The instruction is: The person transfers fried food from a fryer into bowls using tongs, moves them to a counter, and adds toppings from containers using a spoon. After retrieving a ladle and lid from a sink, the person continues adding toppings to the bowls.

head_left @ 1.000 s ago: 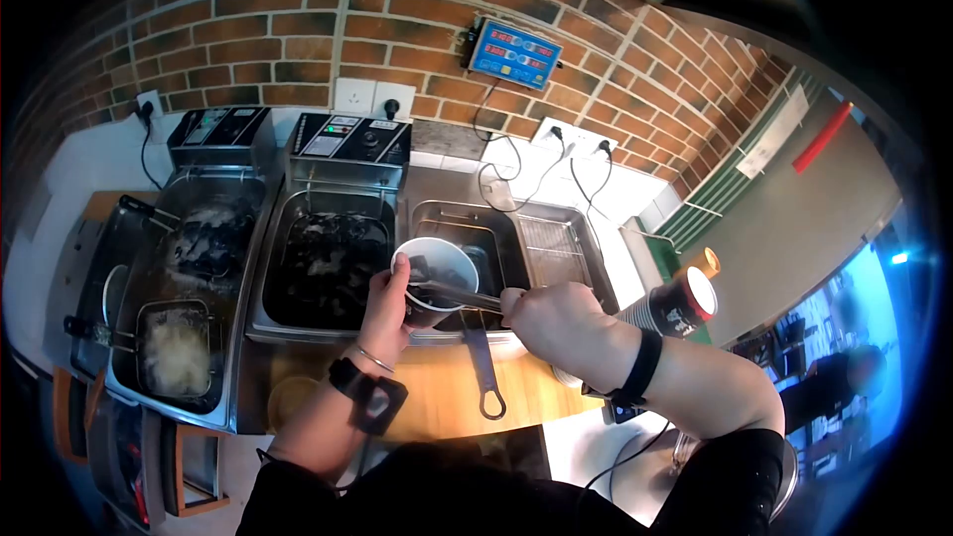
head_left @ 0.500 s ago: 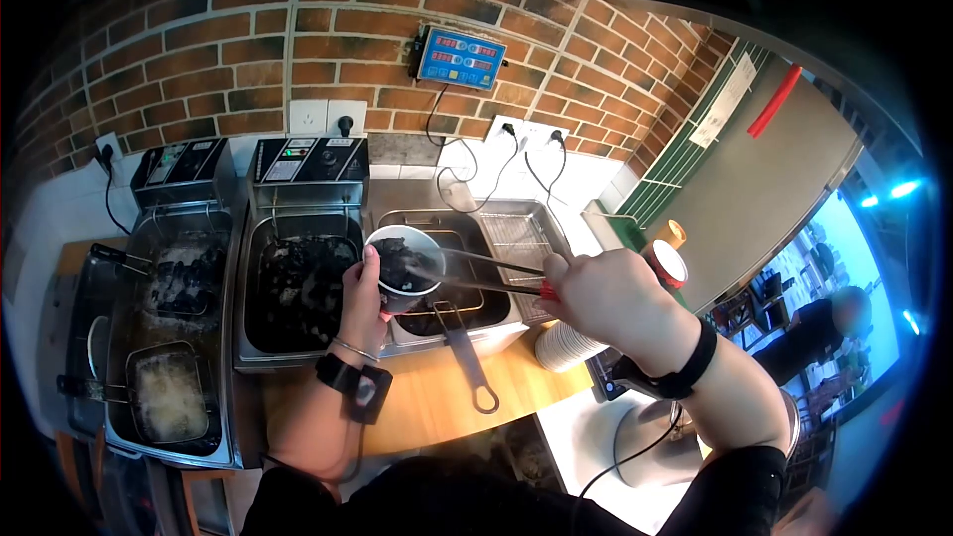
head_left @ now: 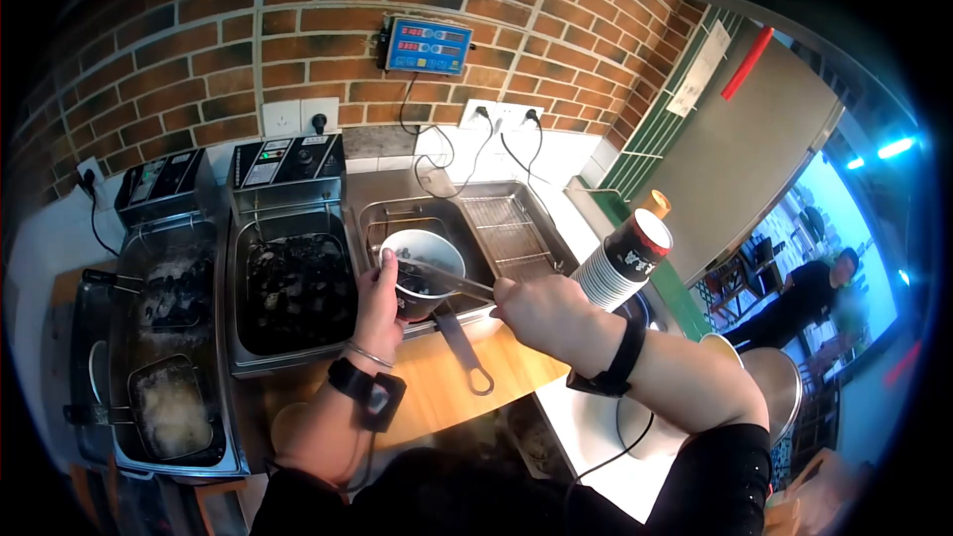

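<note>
My left hand is wrapped round the side of a paper cup, white inside and dark outside, tilted toward me. Dark pieces of food lie low inside it. Metal tongs reach over the cup's rim with their tips down inside. My right hand grips these tongs from the right, its fingers closed round them. Just left of the cup is a fryer basin holding many dark pieces in dark oil. A frying basket handle sticks out below the cup over the wooden counter.
Another fryer at far left holds a basket of pale, bubbling food. Right of my hands stand a stack of paper cups and a wire draining rack. A blue timer panel hangs on the brick wall. A person is in the background.
My right hand has come left, closer to the cup, and the tongs' arms look nearer together. The cup sits slightly further right against the basins. The view has shifted, showing more of the cup stack.
</note>
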The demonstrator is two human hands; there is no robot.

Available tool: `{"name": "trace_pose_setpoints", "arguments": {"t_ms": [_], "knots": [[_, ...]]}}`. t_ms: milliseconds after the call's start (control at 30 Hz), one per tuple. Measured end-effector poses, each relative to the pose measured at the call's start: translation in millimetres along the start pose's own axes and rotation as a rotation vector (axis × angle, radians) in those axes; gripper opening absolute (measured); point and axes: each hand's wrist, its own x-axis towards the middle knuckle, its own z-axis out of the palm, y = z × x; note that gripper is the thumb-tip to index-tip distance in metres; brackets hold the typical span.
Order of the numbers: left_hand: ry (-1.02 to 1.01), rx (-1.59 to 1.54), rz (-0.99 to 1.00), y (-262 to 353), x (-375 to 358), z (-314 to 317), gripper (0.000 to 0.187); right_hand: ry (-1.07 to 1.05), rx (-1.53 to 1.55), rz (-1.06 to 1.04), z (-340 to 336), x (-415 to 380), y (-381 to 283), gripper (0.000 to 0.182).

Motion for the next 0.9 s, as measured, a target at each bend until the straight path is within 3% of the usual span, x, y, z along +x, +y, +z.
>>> {"name": "trace_pose_setpoints", "arguments": {"t_ms": [100,200,367,433,500,567,700,767,900], "knots": [[-0.011,-0.018,-0.058,2.0,-4.6,9.2,0.047,0.041,-0.079,-0.050,-16.9,-1.6,16.2,0.036],[-0.122,0.060,-0.146,4.9,-8.8,14.6,0.057,0.010,-0.184,0.110,-44.5,-28.7,30.2,0.036],[-0.094,0.013,-0.175,-2.8,-32.1,49.6,0.050,-0.022,0.034,0.155,-57.9,-109.7,67.6,0.031],[-0.183,0.014,-0.217,-19.2,-37.8,61.4,0.049,0.005,0.068,0.128,-51.6,-137.7,74.8,0.028],[-0.250,0.051,-0.228,-38.9,-51.0,77.8,0.047,-0.225,0.100,0.289,-51.6,-164.3,73.3,0.025],[-0.444,0.095,-0.239,-60.7,-66.7,95.6,0.044,-0.198,0.004,0.240,-42.3,-193.2,77.2,0.026],[-0.436,0.226,-0.555,-117.3,-104.7,117.0,0.048,-0.151,-0.014,0.204,-8.8,-259.9,92.8,0.020],[-0.526,0.138,-0.682,-157.1,-121.7,121.1,0.051,-0.247,-0.010,0.184,12.4,-286.6,95.6,0.021],[-0.623,0.095,-0.871,-227.0,-170.1,139.4,0.050,-0.245,0.132,0.238,67.1,-347.3,98.7,0.029]]}}
